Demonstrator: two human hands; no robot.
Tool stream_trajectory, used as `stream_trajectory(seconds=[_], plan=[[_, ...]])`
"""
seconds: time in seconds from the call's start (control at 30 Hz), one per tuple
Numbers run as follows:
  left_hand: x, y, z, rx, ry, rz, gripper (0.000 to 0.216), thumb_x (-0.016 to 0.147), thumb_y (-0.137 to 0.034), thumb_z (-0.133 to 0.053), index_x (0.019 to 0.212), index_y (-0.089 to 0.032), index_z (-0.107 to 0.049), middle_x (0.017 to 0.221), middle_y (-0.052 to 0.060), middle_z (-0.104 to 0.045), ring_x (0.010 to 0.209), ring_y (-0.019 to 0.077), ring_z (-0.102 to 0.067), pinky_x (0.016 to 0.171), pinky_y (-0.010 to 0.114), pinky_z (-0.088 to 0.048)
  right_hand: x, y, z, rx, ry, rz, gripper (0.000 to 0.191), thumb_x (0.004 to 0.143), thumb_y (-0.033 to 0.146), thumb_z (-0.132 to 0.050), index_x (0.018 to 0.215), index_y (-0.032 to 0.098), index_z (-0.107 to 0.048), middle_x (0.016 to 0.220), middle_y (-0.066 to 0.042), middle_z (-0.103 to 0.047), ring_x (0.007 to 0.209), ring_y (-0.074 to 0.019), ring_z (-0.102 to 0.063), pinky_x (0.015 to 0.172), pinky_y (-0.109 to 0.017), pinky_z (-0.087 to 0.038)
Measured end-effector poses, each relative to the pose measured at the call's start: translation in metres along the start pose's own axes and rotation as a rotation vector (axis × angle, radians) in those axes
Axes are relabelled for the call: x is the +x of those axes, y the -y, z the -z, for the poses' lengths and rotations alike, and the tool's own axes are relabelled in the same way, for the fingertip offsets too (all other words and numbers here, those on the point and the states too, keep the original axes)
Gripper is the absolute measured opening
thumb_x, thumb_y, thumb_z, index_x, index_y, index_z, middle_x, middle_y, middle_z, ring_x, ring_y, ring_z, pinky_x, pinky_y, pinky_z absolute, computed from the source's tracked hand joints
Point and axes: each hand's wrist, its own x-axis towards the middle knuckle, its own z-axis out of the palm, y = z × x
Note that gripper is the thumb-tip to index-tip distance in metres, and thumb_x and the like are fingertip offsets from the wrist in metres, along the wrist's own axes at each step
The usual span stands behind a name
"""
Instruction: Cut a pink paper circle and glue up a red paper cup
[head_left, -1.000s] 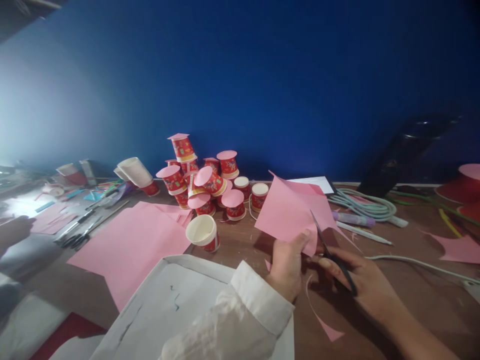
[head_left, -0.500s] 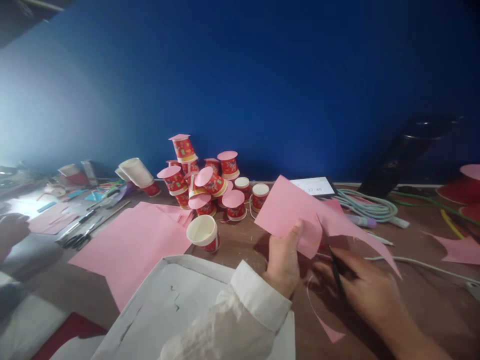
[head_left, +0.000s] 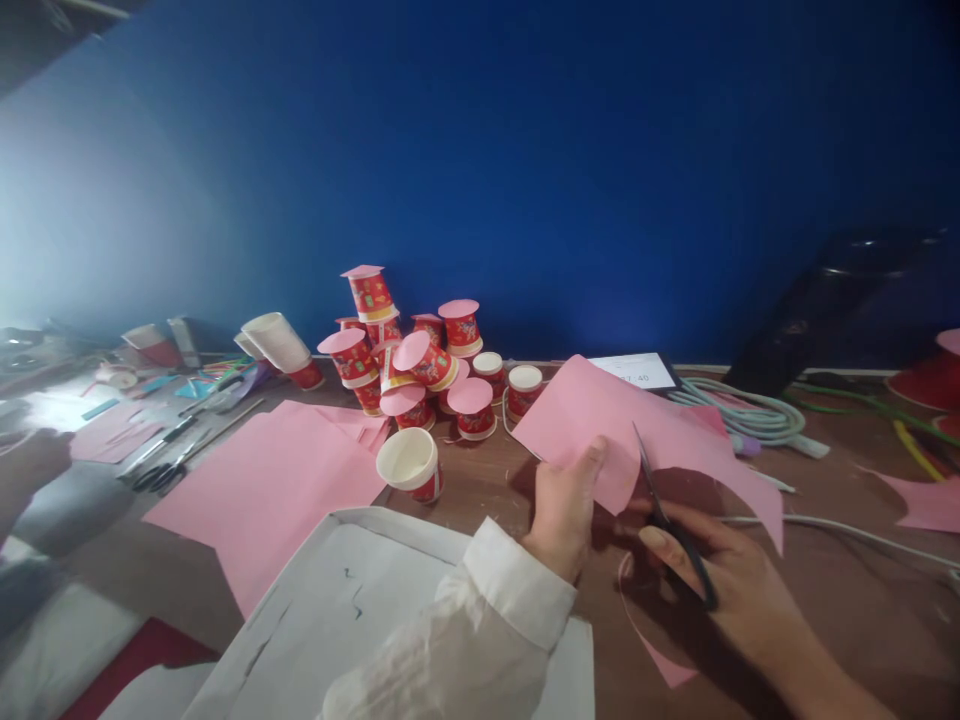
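My left hand (head_left: 566, 505) pinches the lower edge of a pink sheet of paper (head_left: 574, 410), thumb on top. In my right hand (head_left: 720, 565) is a pair of black-handled scissors (head_left: 679, 530), fingers in the loops. One blade lies over the pink paper at a curved cut edge, and a long curved strip of it droops to the right. Below the hands, a thin pink offcut (head_left: 660, 650) rests on the brown table (head_left: 480, 480). Left of my left hand stands an upright red paper cup (head_left: 424, 480), its white inside showing.
Red cups topped with pink paper (head_left: 424, 360) are piled at the back. Large pink sheets (head_left: 277, 490) and a white box lid (head_left: 360, 600) lie left. A coiled cable (head_left: 750, 415) and a lit screen (head_left: 634, 370) sit behind. Another person's hand (head_left: 34, 470) is at far left.
The scissors have turned in my right hand, their blades showing more over the paper. The paper's hanging strip has shifted left. My left hand keeps its grip.
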Motion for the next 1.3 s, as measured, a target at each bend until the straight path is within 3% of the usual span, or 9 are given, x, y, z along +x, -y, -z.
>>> stream_trajectory(seconds=[0.17,0.33,0.67,1.03,1.3], plan=[[-0.001,-0.002,0.001,0.093,-0.004,-0.022,0.035,0.075,-0.045,-0.086,0.083,-0.013,-0.075,0.09,0.011,-0.078,0.083,0.023,-0.071,0.082,0.036,-0.055,-0.006,0.017,-0.002,0.051,0.009,-0.019,0.049,0.084,0.069,-0.066,0.1,0.025,-0.08,0.072,-0.003,-0.077,0.061,-0.0194,-0.07,0.055,-0.025,-0.056],[0.001,0.0,0.002,0.114,0.002,-0.024,0.036,0.075,-0.046,-0.086,0.083,-0.013,-0.076,0.089,0.01,-0.078,0.08,0.0224,-0.07,0.077,0.034,-0.055,-0.003,0.014,0.0,0.036,0.017,-0.013,0.048,0.084,0.068,-0.067,0.099,0.025,-0.08,0.07,-0.003,-0.076,0.061,-0.0203,-0.069,0.056,-0.027,-0.057],[0.003,0.001,0.003,0.08,0.01,-0.016,0.04,0.072,-0.049,-0.089,0.087,-0.014,-0.077,0.097,0.012,-0.08,0.097,0.0289,-0.074,0.089,0.038,-0.057,-0.002,0.011,0.004,0.017,0.014,-0.008,0.049,0.084,0.067,-0.067,0.102,0.024,-0.082,0.087,-0.007,-0.083,0.082,-0.026,-0.08,0.066,-0.027,-0.062],[0.002,-0.001,0.002,0.081,0.02,-0.032,0.04,0.074,-0.045,-0.087,0.094,-0.012,-0.078,0.105,0.015,-0.08,0.097,0.0289,-0.074,0.09,0.039,-0.056,0.01,-0.01,0.014,-0.038,0.116,0.053,0.049,0.085,0.065,-0.068,0.105,0.023,-0.083,0.091,-0.009,-0.084,0.08,-0.0261,-0.081,0.065,-0.027,-0.064],[0.003,-0.002,0.003,0.105,0.017,-0.023,0.036,0.075,-0.045,-0.085,0.091,-0.013,-0.078,0.102,0.014,-0.08,0.1,0.0291,-0.075,0.092,0.039,-0.057,0.001,-0.002,0.01,-0.065,0.046,0.006,0.053,0.086,0.068,-0.066,0.11,0.024,-0.082,0.101,-0.009,-0.084,0.086,-0.025,-0.08,0.074,-0.029,-0.063]])
